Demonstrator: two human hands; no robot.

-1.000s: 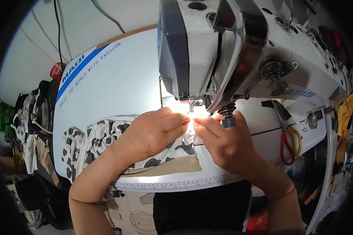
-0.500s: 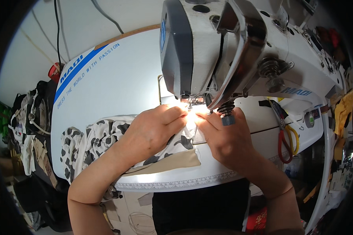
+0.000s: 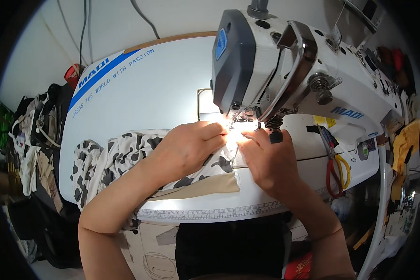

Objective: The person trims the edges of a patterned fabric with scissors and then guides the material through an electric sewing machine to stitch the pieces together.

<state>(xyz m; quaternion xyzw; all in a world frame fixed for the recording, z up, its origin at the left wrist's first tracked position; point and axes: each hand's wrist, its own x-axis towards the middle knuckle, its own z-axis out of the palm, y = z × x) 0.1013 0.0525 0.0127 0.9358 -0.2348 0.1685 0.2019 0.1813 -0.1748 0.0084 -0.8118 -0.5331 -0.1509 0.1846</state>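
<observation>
At the sewing machine [image 3: 235,70], my left hand [image 3: 191,147] pinches the white fabric with dark spots [image 3: 126,154] just left of the brightly lit needle and presser foot [image 3: 238,122]. My right hand [image 3: 268,158] sits right of the needle, its fingertips closed on the same fabric; glare hides some of both sets of fingertips. The spotted fabric lies bunched leftward under my left forearm, with a beige strip [image 3: 210,186] along its front.
The white table [image 3: 102,116] has a ruler along its front edge. Scissors with red and yellow handles [image 3: 335,175] lie on the right. Piles of garments [image 3: 35,135] are at the left, yellow cloth [image 3: 403,144] at the far right. A red container [image 3: 72,74] stands behind the table.
The whole view has shifted, so the machine head appears further right with more of its top showing. My hands stay by the needle, both fingertips still on the fabric.
</observation>
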